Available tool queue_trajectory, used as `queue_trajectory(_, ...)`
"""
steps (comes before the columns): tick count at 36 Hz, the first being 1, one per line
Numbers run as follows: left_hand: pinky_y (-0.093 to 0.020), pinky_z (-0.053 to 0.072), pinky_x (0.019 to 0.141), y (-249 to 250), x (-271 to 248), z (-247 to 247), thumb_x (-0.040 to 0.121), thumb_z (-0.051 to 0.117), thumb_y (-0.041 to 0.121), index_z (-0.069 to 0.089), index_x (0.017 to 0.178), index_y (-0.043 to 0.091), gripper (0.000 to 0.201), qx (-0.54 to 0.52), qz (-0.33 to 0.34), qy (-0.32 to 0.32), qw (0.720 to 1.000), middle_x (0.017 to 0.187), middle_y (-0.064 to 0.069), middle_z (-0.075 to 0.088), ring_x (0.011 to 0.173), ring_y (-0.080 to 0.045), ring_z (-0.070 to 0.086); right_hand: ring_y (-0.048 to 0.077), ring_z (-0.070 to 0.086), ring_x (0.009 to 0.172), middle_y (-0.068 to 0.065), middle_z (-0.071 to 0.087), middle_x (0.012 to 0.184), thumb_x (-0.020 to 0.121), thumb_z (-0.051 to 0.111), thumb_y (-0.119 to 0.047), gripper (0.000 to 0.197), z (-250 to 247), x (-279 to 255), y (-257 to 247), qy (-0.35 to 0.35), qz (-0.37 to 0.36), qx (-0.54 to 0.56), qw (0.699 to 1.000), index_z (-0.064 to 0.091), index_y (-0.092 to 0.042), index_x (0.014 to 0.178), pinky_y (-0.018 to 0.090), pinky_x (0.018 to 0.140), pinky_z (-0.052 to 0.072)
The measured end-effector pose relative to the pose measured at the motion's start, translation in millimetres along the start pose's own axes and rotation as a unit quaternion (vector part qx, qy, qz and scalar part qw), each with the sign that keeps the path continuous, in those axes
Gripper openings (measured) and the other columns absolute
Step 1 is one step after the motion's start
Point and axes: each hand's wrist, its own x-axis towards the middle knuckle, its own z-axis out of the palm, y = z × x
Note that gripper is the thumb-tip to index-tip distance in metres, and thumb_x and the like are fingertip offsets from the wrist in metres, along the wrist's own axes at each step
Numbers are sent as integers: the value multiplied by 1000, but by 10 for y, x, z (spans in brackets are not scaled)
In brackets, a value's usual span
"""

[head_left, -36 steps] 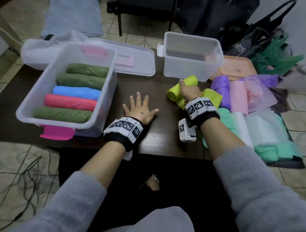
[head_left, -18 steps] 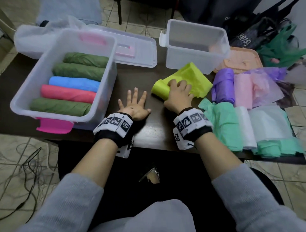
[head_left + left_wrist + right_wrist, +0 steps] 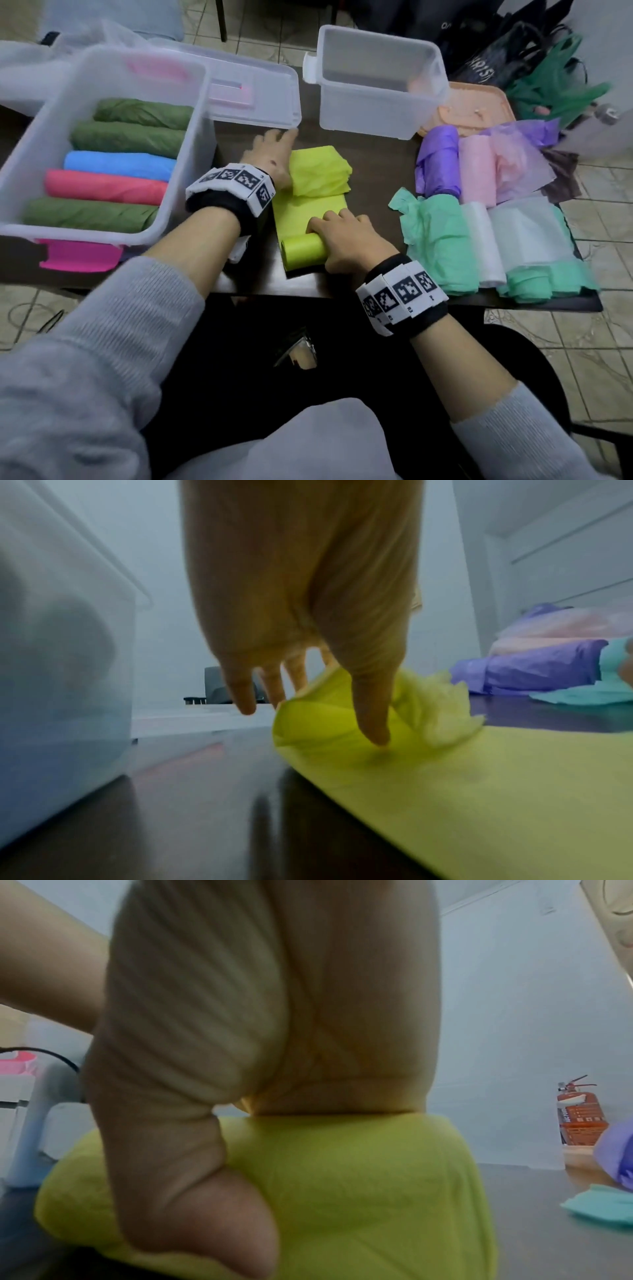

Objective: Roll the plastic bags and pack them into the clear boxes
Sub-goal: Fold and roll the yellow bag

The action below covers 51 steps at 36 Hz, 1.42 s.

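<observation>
Yellow-green bag (image 3: 310,205) lying flat on the dark table (image 3: 370,161), its near end wound into a roll (image 3: 303,253) and its far end bunched in loose folds. Right hand (image 3: 346,240) lies over the roll: fingers (image 3: 337,219) reach across its top onto the flat sheet beyond, thumb against the near side, so the roll sits between thumb and fingers. Left hand (image 3: 270,154), fingers extended and slightly spread, rests at the left edge of the bunched end; in the left wrist view the thumb tip presses the sheet to the table. Left of the left hand, a clear box (image 3: 102,65) holding five rolled bags. Beyond the fingers, an empty clear box (image 3: 376,113). Right of the right hand, purple, pink, white and mint bags (image 3: 479,212).
</observation>
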Motion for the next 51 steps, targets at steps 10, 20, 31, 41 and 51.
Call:
queue_trajectory(10,-35,38,95,145,189,-501,94,42,12,62,106,4,25,-197,-75,201,957,123,-22,59,116,-35,52,27,36,120,6,46,123,80,56,-13,58,-29,-32,-10,-5,-14,1,1000,39,-24,133,43,99,28)
queue_trajectory(20,-37,40,100,255,128,-459,92,54,10,53,124,11,32,-36,9,199,979,135,-10,47,123,-27,45,26,35,121,7,44,126,81,57,-15,60,-37,-25,-13,-17,-16,-4,1000,36,-24,136,44,100,28)
queue_trajectory(31,-46,0,117,-51,49,280,93,37,58,-2,150,34,73,87,71,-164,980,158,-5,-17,145,-26,-14,23,39,116,2,47,123,79,55,-6,53,-14,-86,-6,-6,-53,13,998,41,-19,128,39,85,31)
queue_trajectory(41,-44,-7,117,-114,46,326,93,31,62,-9,148,37,73,108,94,-162,976,156,0,-24,144,-22,-20,23,50,101,1,53,116,70,64,-2,57,-42,-72,-58,-20,-96,85,992,44,-18,121,32,76,37)
queue_trajectory(51,-44,-8,116,-122,34,321,92,34,61,-8,148,38,74,98,94,-163,977,156,1,-24,144,-21,-20,25,45,105,3,46,106,61,84,-17,62,54,21,-31,-30,-63,141,987,55,-20,117,35,82,44)
